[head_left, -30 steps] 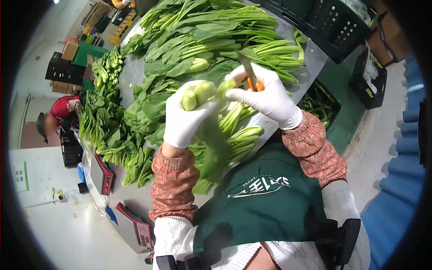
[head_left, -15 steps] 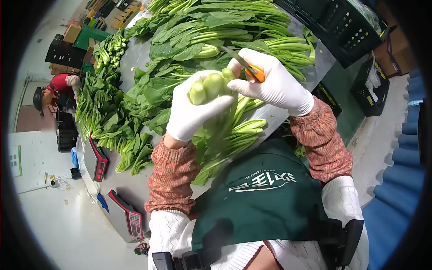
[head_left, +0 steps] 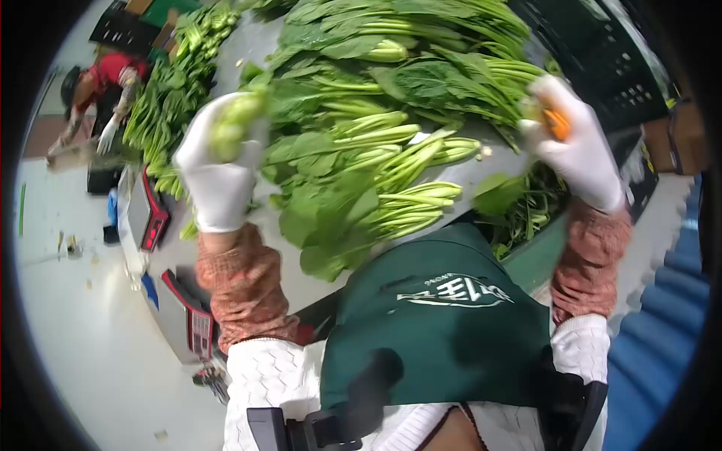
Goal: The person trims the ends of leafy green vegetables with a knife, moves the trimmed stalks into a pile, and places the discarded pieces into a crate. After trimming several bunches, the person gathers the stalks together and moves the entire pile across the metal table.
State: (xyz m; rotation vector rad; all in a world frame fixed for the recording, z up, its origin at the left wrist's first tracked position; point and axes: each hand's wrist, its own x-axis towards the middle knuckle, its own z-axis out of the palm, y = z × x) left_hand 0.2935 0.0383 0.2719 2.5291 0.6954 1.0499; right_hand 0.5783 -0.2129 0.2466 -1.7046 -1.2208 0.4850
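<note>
My left hand [head_left: 214, 173], in a white glove, is closed around a bunch of leafy greens [head_left: 235, 124], pale stalk ends facing me. It is over the left part of the metal table, smeared by motion. On the right, my gloved right hand [head_left: 579, 150] grips a knife [head_left: 556, 124] by its orange handle; the blade cannot be made out. Between my hands, leafy bunches [head_left: 410, 207] lie on the table with stalks pointing right. A larger heap of greens [head_left: 421, 75] covers the far side.
Two red-edged scales, one nearer [head_left: 197, 323] and one farther [head_left: 154, 214], stand at the left edge. A black crate [head_left: 594, 68] is at upper right. Loose leaves [head_left: 526, 210] fill a container below the table edge. Another person in red [head_left: 113, 75] is at far left.
My hands have moved apart: the left went left with the greens, the right went right with the knife. The view has shifted, and loose leaves beneath the right hand now show.
</note>
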